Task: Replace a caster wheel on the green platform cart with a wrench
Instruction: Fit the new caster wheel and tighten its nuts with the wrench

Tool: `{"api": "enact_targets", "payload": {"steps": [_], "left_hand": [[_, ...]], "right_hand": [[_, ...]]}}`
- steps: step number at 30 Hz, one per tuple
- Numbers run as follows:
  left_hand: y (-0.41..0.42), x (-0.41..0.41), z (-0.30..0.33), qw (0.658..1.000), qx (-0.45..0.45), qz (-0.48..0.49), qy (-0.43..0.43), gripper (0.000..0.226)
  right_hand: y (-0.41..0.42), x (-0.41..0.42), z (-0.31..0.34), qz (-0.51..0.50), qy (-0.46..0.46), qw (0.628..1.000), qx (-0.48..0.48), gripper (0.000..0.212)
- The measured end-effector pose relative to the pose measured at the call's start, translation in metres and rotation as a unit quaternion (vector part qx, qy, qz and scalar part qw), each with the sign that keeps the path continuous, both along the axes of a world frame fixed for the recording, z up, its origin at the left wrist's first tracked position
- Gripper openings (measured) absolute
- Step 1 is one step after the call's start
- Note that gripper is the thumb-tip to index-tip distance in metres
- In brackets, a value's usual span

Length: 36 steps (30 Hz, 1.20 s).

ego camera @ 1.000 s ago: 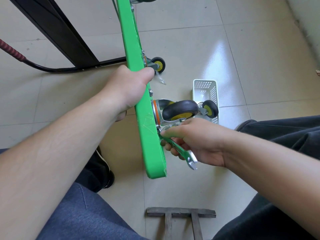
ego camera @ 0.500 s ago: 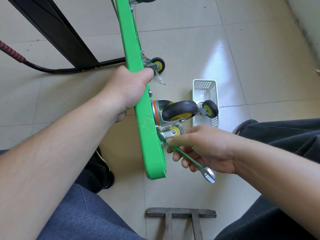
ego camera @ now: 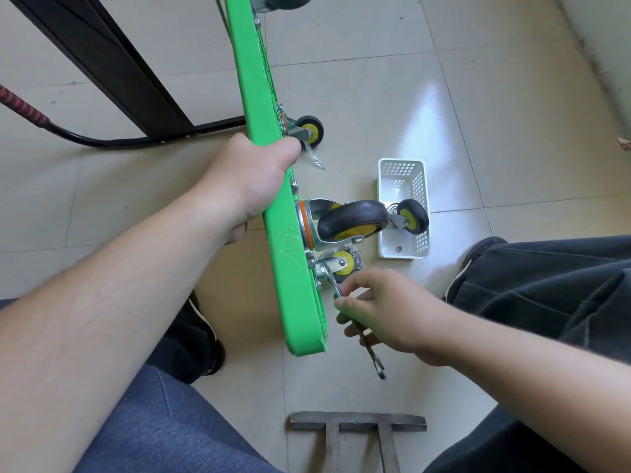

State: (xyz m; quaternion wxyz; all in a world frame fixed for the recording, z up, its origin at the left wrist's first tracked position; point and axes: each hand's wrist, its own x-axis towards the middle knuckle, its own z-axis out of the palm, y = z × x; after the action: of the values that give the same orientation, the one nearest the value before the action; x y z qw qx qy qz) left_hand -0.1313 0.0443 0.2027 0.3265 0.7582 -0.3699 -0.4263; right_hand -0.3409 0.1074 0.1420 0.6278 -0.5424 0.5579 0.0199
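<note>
The green platform cart (ego camera: 293, 278) stands on its edge, running from the top of the view down to the middle. My left hand (ego camera: 254, 177) grips its upper edge. A large black and yellow caster wheel (ego camera: 351, 221) is mounted on the cart's underside, and a smaller caster (ego camera: 338, 264) sits just below it by the deck. My right hand (ego camera: 382, 310) holds a metal wrench (ego camera: 370, 353), whose upper end sits at a bolt beside the small caster and whose lower end points down to the floor.
A white plastic basket (ego camera: 418, 189) lies on the tiled floor to the right with a spare caster (ego camera: 411, 218) and a nut in it. Another mounted caster (ego camera: 307, 131) shows farther up. A black frame (ego camera: 112, 59) stands at left, a wooden piece (ego camera: 358, 426) at bottom.
My right hand has swung the wrench handle downward and to the right, away from the cart's edge. My left hand and the cart have stayed in place.
</note>
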Motion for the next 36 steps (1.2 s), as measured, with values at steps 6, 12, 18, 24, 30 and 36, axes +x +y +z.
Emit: {"api": "enact_targets", "payload": {"steps": [6,12,18,24,30,36], "left_hand": [[-0.001,0.002,-0.003,1.000,-0.003,-0.003,-0.004,0.014],[-0.001,0.001,-0.002,1.000,-0.007,-0.001,0.004,0.010],[-0.001,0.001,0.000,1.000,-0.005,0.006,0.009,0.016],[-0.001,-0.001,0.002,1.000,0.001,0.005,0.001,0.028],[0.001,-0.001,0.005,1.000,0.013,0.010,-0.002,0.026],[0.002,-0.003,0.008,1.000,0.014,0.010,-0.001,0.026]], "right_hand": [[0.003,0.005,-0.019,0.046,0.016,0.996,-0.077,0.007],[-0.004,0.009,-0.034,0.070,0.009,0.987,-0.141,0.011],[-0.011,0.012,-0.046,0.056,-0.012,0.983,-0.176,0.011],[-0.015,0.012,-0.050,0.064,-0.047,0.975,-0.206,0.014],[-0.013,0.015,-0.051,0.080,-0.050,0.969,-0.227,0.016],[-0.010,0.017,-0.049,0.097,-0.041,0.971,-0.215,0.012]]}}
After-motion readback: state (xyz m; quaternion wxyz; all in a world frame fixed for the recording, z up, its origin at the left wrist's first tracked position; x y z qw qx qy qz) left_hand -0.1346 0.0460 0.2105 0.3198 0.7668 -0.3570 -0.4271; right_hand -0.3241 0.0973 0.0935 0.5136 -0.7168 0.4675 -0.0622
